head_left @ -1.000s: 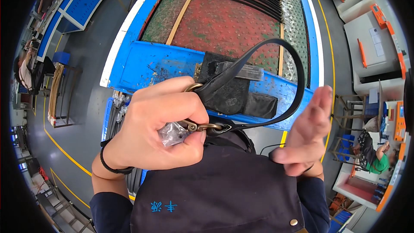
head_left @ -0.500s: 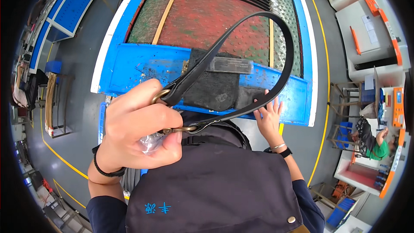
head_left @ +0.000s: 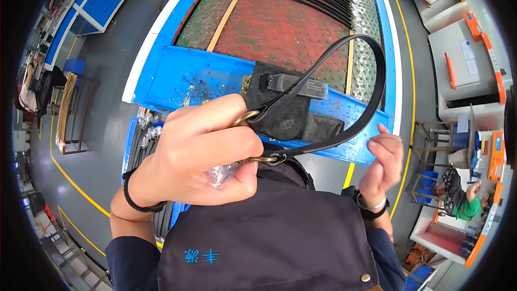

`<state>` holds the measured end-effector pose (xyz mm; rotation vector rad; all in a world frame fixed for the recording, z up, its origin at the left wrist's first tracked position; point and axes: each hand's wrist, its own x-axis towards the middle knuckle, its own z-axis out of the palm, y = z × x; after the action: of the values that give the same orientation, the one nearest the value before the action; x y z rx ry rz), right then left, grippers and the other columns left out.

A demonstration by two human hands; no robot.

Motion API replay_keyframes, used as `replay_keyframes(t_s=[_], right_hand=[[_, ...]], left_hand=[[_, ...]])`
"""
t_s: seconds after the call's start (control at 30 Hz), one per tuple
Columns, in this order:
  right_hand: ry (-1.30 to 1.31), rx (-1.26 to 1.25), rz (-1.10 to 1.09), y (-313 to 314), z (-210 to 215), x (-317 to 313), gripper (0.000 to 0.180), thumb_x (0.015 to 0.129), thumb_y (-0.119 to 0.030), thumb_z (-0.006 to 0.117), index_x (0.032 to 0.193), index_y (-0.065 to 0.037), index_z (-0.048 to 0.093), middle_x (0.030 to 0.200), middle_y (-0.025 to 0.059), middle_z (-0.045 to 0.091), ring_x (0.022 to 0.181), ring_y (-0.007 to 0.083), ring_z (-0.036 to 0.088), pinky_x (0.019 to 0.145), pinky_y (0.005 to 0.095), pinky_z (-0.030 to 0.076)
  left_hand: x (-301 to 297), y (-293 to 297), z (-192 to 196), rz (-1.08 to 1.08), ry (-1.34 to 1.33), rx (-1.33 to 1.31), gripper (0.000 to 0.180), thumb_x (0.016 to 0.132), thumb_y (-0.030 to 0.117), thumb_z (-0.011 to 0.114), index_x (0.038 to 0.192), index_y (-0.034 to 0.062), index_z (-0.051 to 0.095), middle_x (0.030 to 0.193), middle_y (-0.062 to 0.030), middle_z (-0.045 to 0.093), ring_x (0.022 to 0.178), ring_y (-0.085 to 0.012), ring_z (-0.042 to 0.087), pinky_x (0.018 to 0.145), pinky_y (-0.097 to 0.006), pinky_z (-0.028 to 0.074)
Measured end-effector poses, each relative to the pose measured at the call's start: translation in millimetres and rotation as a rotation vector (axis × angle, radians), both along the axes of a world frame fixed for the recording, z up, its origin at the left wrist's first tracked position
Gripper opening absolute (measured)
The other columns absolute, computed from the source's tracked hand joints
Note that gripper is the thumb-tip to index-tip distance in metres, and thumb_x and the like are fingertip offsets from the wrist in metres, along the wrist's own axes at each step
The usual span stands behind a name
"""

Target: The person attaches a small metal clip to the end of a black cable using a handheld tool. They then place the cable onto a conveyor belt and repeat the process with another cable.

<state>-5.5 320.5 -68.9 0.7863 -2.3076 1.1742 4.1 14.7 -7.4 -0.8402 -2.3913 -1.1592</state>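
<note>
Black leather strap (head_left: 371, 83) with brass ring ends, looped above the blue tabletop (head_left: 177, 78): left hand (head_left: 202, 153) closed on its ring ends and a clear bag, right hand (head_left: 383, 159) empty, half-curled; likely light, pliable, best gripped at the rings.

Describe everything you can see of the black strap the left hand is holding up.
The black strap is a narrow, smooth band, leather-like by its look, bent into a large open loop that arches above the blue workbench edge. Both ends come together at the left hand, where brass-coloured metal rings sit on them. The left hand grips those ends with a clear plastic wrapper against the palm. The right hand is beside the loop's lower run; contact cannot be told.
</note>
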Motion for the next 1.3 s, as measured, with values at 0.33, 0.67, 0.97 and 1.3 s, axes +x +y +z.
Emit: replay_keyframes(t_s=[0.33, 0.67, 0.97, 1.3], right_hand=[[0.047, 0.234, 0.513, -54.6, 59.5, -19.6, 0.044, 0.091, -0.041, 0.041, 0.106, -0.009, 0.069, 0.083, 0.0037, 0.055, 0.088, 0.0233, 0.054, 0.106, 0.0478, 0.023], [0.106, 0.275, 0.518, -57.0, 55.0, -20.1, 0.044, 0.09, -0.042, 0.041, 0.104, -0.011, 0.07, 0.084, 0.0035, 0.055, 0.09, 0.0238, 0.053, 0.107, 0.0492, 0.022], [0.085, 0.261, 0.508, -57.0, 51.9, -23.2, 0.043, 0.09, -0.04, 0.042, 0.104, -0.01, 0.07, 0.083, 0.0036, 0.054, 0.089, 0.0235, 0.053, 0.106, 0.0499, 0.024], [0.065, 0.267, 0.462, -56.8, 49.3, -29.3, 0.044, 0.091, -0.04, 0.042, 0.102, -0.008, 0.07, 0.08, 0.0034, 0.052, 0.082, 0.0232, 0.054, 0.102, 0.0496, 0.029]], left_hand=[[4.7, 1.3, 9.5, -0.03, -0.043, 0.009, 0.021, 0.044, 0.005, 0.063, 0.064, 0.0087, 0.06, 0.062, -0.0044, 0.038, 0.047, -0.0159, 0.036, 0.042, -0.027, 0.024], [3.7, -0.2, 8.6, -0.04, -0.075, 0.055, 0.021, 0.044, 0.004, 0.062, 0.064, 0.0079, 0.059, 0.062, -0.0045, 0.037, 0.047, -0.0158, 0.036, 0.042, -0.027, 0.023], [-0.3, -1.1, 5.4, -0.048, -0.055, 0.03, 0.02, 0.044, 0.006, 0.063, 0.064, 0.0079, 0.06, 0.062, -0.005, 0.039, 0.046, -0.016, 0.037, 0.042, -0.027, 0.024], [1.3, -4.2, 3.7, -0.029, 0.003, -0.034, 0.022, 0.042, 0.008, 0.063, 0.064, 0.0097, 0.06, 0.061, -0.005, 0.041, 0.046, -0.0172, 0.039, 0.042, -0.027, 0.027]])
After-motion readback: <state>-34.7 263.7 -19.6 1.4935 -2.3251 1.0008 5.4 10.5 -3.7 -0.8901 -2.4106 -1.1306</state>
